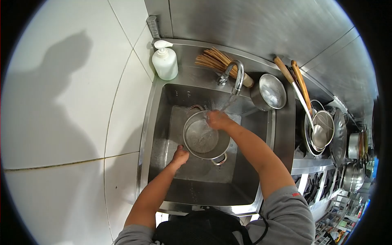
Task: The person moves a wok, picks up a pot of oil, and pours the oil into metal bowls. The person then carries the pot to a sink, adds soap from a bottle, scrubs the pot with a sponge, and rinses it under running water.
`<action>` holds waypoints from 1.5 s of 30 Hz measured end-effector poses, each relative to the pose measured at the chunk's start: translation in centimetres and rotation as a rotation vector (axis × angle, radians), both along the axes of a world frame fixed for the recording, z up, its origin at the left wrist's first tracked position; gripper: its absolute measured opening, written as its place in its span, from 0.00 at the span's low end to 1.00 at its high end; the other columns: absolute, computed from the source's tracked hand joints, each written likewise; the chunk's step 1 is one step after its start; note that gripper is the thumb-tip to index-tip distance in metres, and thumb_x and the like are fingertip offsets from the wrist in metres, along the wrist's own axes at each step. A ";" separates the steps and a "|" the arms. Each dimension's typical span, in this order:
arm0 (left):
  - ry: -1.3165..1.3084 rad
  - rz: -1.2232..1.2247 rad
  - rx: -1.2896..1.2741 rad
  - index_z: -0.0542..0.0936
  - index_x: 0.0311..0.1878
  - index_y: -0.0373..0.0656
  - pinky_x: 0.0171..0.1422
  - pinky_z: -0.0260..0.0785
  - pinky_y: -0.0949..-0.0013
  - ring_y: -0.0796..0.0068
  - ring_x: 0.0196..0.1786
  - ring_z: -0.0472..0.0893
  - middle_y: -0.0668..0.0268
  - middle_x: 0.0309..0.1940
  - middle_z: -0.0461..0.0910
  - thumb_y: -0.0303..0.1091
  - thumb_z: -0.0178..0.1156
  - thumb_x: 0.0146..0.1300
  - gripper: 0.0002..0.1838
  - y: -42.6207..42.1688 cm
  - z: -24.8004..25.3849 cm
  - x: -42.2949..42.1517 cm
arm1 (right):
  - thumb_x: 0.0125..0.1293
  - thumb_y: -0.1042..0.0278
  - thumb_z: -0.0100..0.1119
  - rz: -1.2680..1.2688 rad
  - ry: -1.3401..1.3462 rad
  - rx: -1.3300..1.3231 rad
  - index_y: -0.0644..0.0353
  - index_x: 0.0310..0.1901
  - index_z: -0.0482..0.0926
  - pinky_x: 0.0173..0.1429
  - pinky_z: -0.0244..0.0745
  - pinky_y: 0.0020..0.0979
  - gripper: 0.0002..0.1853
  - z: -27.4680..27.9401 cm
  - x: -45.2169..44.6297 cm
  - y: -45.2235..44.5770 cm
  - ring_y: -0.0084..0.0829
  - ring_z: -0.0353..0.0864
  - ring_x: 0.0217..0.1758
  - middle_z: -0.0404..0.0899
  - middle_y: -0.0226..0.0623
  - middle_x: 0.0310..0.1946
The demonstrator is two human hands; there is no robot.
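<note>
A round metal pot (207, 155) with two loop handles sits in the steel sink (196, 192), with some water inside. Water runs from the curved faucet (239, 75) onto my right hand (217, 120), which is at the pot's upper right rim. Its fingers are bent and partly hidden by splashing, so what they hold is unclear. My left hand (180, 156) is closed at the pot's lower left rim, with the thumb up against the pot's side.
Behind the sink stand a white pump bottle (165, 64), a bamboo brush (220, 62) and a metal pot (272, 91). Wooden-handled ladles (319, 136) rest in a container at the right. A tiled wall (73, 122) borders the left.
</note>
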State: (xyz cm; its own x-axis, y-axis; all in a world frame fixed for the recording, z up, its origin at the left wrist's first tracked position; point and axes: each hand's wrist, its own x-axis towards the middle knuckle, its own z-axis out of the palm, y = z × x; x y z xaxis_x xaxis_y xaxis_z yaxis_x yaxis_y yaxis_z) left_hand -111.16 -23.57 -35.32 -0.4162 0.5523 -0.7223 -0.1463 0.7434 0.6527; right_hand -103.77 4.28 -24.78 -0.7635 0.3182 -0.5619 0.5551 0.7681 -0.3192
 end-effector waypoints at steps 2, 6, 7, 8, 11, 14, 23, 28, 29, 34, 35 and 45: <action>-0.195 0.105 0.011 0.54 0.70 0.35 0.37 0.76 0.59 0.69 0.39 0.79 0.61 0.33 0.76 0.31 0.56 0.55 0.39 0.3 2.1 1.3 | 0.61 0.56 0.55 -0.096 0.168 0.177 0.64 0.59 0.71 0.65 0.69 0.43 0.28 0.9 0.7 0.3 0.51 0.74 0.61 0.74 0.57 0.56; -0.260 0.098 -0.049 0.54 0.70 0.42 0.42 0.76 0.60 0.67 0.43 0.79 0.58 0.47 0.75 0.31 0.58 0.55 0.39 0.5 2.5 1.3 | 0.62 0.51 0.56 -0.270 0.081 0.163 0.68 0.60 0.67 0.63 0.70 0.43 0.32 -6.7 5.2 3.1 0.53 0.74 0.60 0.75 0.59 0.54; -0.176 0.117 -0.019 0.54 0.70 0.42 0.45 0.75 0.59 0.67 0.46 0.78 0.58 0.48 0.75 0.31 0.59 0.54 0.40 0.6 1.7 0.9 | 0.62 0.50 0.56 -0.323 -0.025 0.137 0.69 0.61 0.65 0.63 0.71 0.42 0.34 -7.1 6.3 3.1 0.53 0.74 0.60 0.76 0.59 0.53; -0.092 0.135 0.011 0.54 0.70 0.41 0.49 0.74 0.58 0.66 0.48 0.78 0.58 0.49 0.75 0.31 0.61 0.53 0.41 0.7 1.1 0.5 | 0.62 0.48 0.56 -0.375 -0.132 0.111 0.70 0.62 0.62 0.63 0.71 0.41 0.36 -7.0 6.8 2.6 0.54 0.75 0.59 0.77 0.59 0.52; 0.022 0.268 0.028 0.56 0.68 0.41 0.56 0.68 0.56 0.68 0.53 0.75 0.60 0.49 0.76 0.33 0.64 0.52 0.41 2.2 0.1 -2.1 | 0.60 0.58 0.55 -0.678 -0.032 0.073 0.61 0.54 0.78 0.59 0.72 0.42 0.23 -5.7 8.7 0.6 0.52 0.77 0.56 0.79 0.52 0.51; 0.127 0.474 0.159 0.65 0.62 0.43 0.59 0.63 0.57 0.68 0.54 0.73 0.63 0.49 0.77 0.35 0.66 0.52 0.33 3.3 2.0 -2.8 | 0.60 0.58 0.54 -0.521 0.037 -0.100 0.66 0.53 0.78 0.58 0.73 0.40 0.23 -7.4 12.3 -0.1 0.49 0.79 0.54 0.79 0.57 0.49; -0.444 0.237 0.357 0.77 0.44 0.45 0.51 0.64 0.64 0.75 0.45 0.75 0.69 0.39 0.79 0.40 0.68 0.55 0.16 6.0 6.9 -5.8 | 0.61 0.64 0.59 -0.995 0.009 -0.508 0.68 0.51 0.79 0.46 0.74 0.40 0.19 -5.4 18.1 -5.5 0.36 0.81 0.42 0.82 0.45 0.41; -0.134 -0.075 0.600 0.78 0.41 0.39 0.40 0.72 0.73 0.80 0.34 0.79 0.68 0.32 0.81 0.32 0.68 0.57 0.12 8.7 19.9 -1.4 | 0.62 0.59 0.63 -1.272 0.156 -0.787 0.61 0.54 0.75 0.51 0.69 0.36 0.22 -4.1 18.6 -9.4 0.32 0.75 0.48 0.78 0.36 0.47; -0.116 -0.142 0.609 0.78 0.42 0.38 0.38 0.72 0.73 0.81 0.34 0.79 0.67 0.31 0.82 0.31 0.68 0.57 0.12 8.6 21.4 -0.2 | 0.63 0.58 0.62 -1.361 0.157 -0.773 0.60 0.56 0.75 0.52 0.71 0.37 0.23 -4.0 18.2 -10.2 0.32 0.77 0.49 0.78 0.37 0.48; 0.354 -0.651 0.872 0.76 0.29 0.42 0.30 0.64 0.66 0.69 0.23 0.74 0.66 0.20 0.73 0.38 0.70 0.54 0.12 5.2 26.4 6.5 | 0.64 0.51 0.57 -1.117 0.291 -1.434 0.54 0.57 0.75 0.53 0.74 0.38 0.23 -4.3 17.0 -11.1 0.30 0.77 0.53 0.77 0.37 0.54; 0.449 -0.732 0.925 0.74 0.28 0.44 0.38 0.64 0.65 0.63 0.28 0.74 0.66 0.21 0.73 0.37 0.70 0.53 0.13 4.2 27.2 7.5 | 0.64 0.52 0.57 -1.002 0.393 -1.552 0.54 0.56 0.75 0.53 0.74 0.39 0.22 -2.4 16.2 -11.2 0.30 0.78 0.53 0.78 0.37 0.54; 0.990 -1.080 0.953 0.71 0.27 0.47 0.41 0.62 0.65 0.69 0.33 0.74 0.69 0.24 0.72 0.34 0.68 0.45 0.13 -2.9 28.0 11.1 | 0.63 0.55 0.58 -0.646 0.555 -1.682 0.53 0.54 0.78 0.52 0.75 0.39 0.20 3.3 12.2 -11.5 0.31 0.79 0.52 0.79 0.37 0.52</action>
State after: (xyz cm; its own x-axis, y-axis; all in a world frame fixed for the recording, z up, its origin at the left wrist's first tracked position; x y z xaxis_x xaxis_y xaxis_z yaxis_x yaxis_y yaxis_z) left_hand -100.04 -26.45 -7.34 0.3479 0.8981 0.2691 0.8021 -0.4337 0.4105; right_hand -91.53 -7.27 -21.49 -0.9474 0.0469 -0.3165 0.1755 -0.7510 -0.6366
